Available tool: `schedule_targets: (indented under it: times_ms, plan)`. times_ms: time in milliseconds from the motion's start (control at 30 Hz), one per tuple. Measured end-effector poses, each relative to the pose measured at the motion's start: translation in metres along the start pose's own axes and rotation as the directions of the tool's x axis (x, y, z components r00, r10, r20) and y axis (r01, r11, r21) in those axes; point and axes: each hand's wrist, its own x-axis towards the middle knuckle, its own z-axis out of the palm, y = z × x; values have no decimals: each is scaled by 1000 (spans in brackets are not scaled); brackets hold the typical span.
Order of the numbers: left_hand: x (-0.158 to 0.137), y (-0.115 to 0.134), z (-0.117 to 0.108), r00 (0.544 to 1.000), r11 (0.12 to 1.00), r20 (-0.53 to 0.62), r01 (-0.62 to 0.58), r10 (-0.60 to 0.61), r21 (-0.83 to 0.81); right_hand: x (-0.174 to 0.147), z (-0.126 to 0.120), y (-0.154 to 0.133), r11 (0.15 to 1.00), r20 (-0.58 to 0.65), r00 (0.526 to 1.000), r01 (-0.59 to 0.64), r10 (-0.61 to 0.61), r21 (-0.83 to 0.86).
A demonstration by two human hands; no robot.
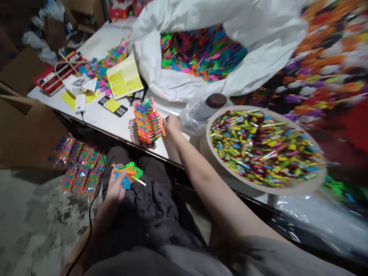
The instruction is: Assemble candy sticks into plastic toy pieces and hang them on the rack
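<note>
Head view: we note the left hand (116, 188) pinching a cluster of plastic pieces (130, 171) between thumb and fingers above the lap, the coloured parts jutting outward, probably to keep them unobstructed. The right hand (173, 124), fingers curled, is just beside the right edge of a row of orange-edged pieces (148, 122); whether it pinches anything we cannot tell. The row lies near the front of the white table (115, 126); we judge the round tub (205, 143) and open sack (178, 85) placed for short reaches.

the toy (130, 172) is orange, green and blue, the sack (179, 87) white, the tub (204, 142) cream.
</note>
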Motion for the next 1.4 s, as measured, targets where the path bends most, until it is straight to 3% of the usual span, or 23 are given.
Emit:
schedule_targets:
  times_ms: [67, 167, 200, 233, 300, 367, 467, 733, 1033, 1400]
  plan:
    - [2, -7, 0, 1000, 1000, -6, -1, 1, 3, -37, -5, 9, 993, -114, 993, -5, 18, 116]
    - [4, -15, 0, 999, 998, -5, 32, -32, 52, -123, -14, 16, 940, -290, 957, 109, -11, 324]
    - [4, -18, 1, 999, 996, 5, 41, -41, 74, -155, -16, 17, 910, -277, 960, 159, -51, 384]
    - [4, -20, 2, 999, 994, 21, 43, -45, 96, -185, -16, 16, 816, -161, 974, 222, -159, 533]
    - [4, -23, 4, 997, 990, 59, 32, -41, 140, -229, -13, 13, 704, -18, 972, 183, -235, 686]
    - [3, -25, 7, 996, 980, 85, 14, -31, 197, -250, -7, 10, 651, 70, 967, 111, -245, 751]
    - [2, -28, 7, 995, 959, 97, 0, -29, 282, -250, -1, 8, 647, 132, 966, 45, -222, 761]
    - [0, -30, -1, 994, 948, 95, 19, -52, 316, -244, -3, 13, 685, 188, 952, 31, -243, 727]
    - [-1, -31, -8, 992, 953, 111, 19, -56, 303, -234, -2, 20, 673, 359, 864, -31, -354, 739]
    - [7, -29, -14, 989, 948, 122, 39, -81, 316, -234, -8, 22, 791, 415, 762, 201, -497, 578]
